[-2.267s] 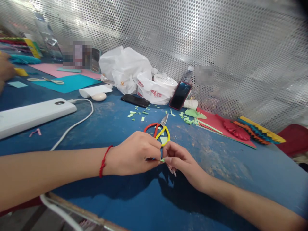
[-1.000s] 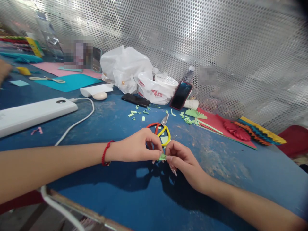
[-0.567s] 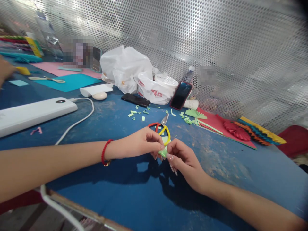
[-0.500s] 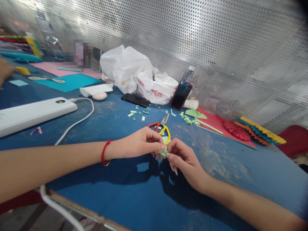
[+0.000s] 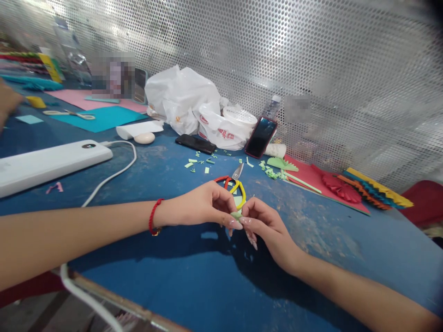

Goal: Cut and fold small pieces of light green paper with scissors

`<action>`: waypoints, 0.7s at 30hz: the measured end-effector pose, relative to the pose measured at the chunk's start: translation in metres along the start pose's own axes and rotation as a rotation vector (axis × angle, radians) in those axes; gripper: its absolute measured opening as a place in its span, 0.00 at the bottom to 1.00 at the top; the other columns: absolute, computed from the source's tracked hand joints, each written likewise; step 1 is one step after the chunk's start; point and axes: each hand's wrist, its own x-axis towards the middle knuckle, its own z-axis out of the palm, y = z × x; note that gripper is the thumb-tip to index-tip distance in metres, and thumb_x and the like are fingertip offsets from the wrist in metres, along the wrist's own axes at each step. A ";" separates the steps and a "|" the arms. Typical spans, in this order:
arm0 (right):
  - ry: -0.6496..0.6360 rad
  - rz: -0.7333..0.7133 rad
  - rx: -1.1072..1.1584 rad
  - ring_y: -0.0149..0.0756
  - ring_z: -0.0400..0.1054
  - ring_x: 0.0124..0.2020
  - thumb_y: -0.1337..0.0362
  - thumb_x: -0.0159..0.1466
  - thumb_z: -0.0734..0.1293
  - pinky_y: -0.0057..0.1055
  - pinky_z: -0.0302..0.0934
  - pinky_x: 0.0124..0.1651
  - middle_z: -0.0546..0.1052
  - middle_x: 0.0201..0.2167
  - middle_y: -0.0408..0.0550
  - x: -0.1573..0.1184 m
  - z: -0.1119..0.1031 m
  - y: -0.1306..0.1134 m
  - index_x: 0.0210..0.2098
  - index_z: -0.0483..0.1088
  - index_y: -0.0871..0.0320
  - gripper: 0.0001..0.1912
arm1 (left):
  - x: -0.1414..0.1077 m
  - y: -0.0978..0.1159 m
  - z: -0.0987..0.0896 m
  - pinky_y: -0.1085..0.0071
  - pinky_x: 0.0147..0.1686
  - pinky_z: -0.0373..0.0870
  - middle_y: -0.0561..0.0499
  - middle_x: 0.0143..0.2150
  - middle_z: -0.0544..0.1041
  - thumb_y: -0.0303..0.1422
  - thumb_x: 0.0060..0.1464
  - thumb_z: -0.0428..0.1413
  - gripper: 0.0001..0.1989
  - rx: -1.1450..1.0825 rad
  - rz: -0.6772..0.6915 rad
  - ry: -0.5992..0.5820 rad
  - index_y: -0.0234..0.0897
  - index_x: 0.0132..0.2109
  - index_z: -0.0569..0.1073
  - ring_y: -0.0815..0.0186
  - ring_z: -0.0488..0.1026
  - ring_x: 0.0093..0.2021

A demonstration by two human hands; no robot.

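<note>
Between my fingertips is a small piece of light green paper (image 5: 236, 215), mostly hidden by the fingers. My left hand (image 5: 211, 205) pinches it from the left, thumb and index finger closed. From the right, my right hand (image 5: 266, 226) pinches the same piece, its thumb tip meeting the left thumb. Just beyond the hands lie scissors (image 5: 241, 190) with one red and one yellow handle, blades pointing away. Green paper scraps (image 5: 206, 170) are scattered past them. A fan-folded green paper (image 5: 282, 163) rests farther right, beside a heap of small green cut pieces (image 5: 272, 173).
A white power bank-like device (image 5: 55, 161) with a white cable (image 5: 114, 177) lies left. White plastic bags (image 5: 183, 99), a flat black phone (image 5: 195, 143) and a propped phone (image 5: 261, 137) stand along the perforated metal wall. Red paper (image 5: 304, 177) lies right. Another person's hand (image 5: 8, 103) shows far left.
My left thumb has shifted down and right over the green paper, covering more of it. The fingertips of both hands have come closer together.
</note>
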 end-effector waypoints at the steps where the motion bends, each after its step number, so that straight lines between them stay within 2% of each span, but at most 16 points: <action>1: -0.003 0.003 0.002 0.23 0.56 0.18 0.62 0.64 0.66 0.21 0.52 0.22 0.64 0.18 0.34 0.000 0.000 0.000 0.31 0.63 0.58 0.08 | 0.000 0.000 0.000 0.78 0.31 0.72 0.50 0.27 0.81 0.29 0.49 0.66 0.07 0.003 -0.002 0.004 0.30 0.32 0.77 0.71 0.77 0.29; 10: -0.021 0.003 0.044 0.24 0.56 0.18 0.59 0.67 0.63 0.21 0.54 0.23 0.64 0.18 0.35 0.000 -0.003 0.004 0.34 0.64 0.57 0.09 | -0.003 0.004 0.005 0.76 0.30 0.74 0.50 0.24 0.80 0.32 0.46 0.67 0.10 -0.019 -0.078 0.008 0.30 0.28 0.75 0.68 0.78 0.26; 15: -0.080 0.025 -0.053 0.24 0.58 0.20 0.56 0.66 0.65 0.22 0.56 0.24 0.65 0.21 0.37 -0.001 -0.001 0.000 0.33 0.65 0.58 0.12 | -0.004 0.003 0.006 0.77 0.26 0.72 0.51 0.21 0.77 0.36 0.45 0.68 0.15 0.060 -0.058 0.018 0.31 0.25 0.73 0.68 0.77 0.24; 18: -0.027 0.019 -0.125 0.23 0.56 0.17 0.55 0.67 0.64 0.22 0.53 0.22 0.63 0.18 0.36 0.000 0.000 -0.002 0.30 0.66 0.59 0.14 | -0.007 0.002 0.009 0.79 0.20 0.66 0.54 0.18 0.73 0.39 0.42 0.69 0.19 0.191 -0.054 0.025 0.31 0.22 0.70 0.70 0.72 0.19; 21: 0.076 0.008 -0.145 0.23 0.54 0.15 0.54 0.66 0.65 0.21 0.52 0.20 0.62 0.15 0.34 0.000 0.000 -0.002 0.28 0.65 0.58 0.16 | -0.009 0.002 0.012 0.79 0.18 0.61 0.54 0.18 0.70 0.43 0.46 0.66 0.19 0.380 0.017 -0.030 0.31 0.22 0.72 0.73 0.67 0.18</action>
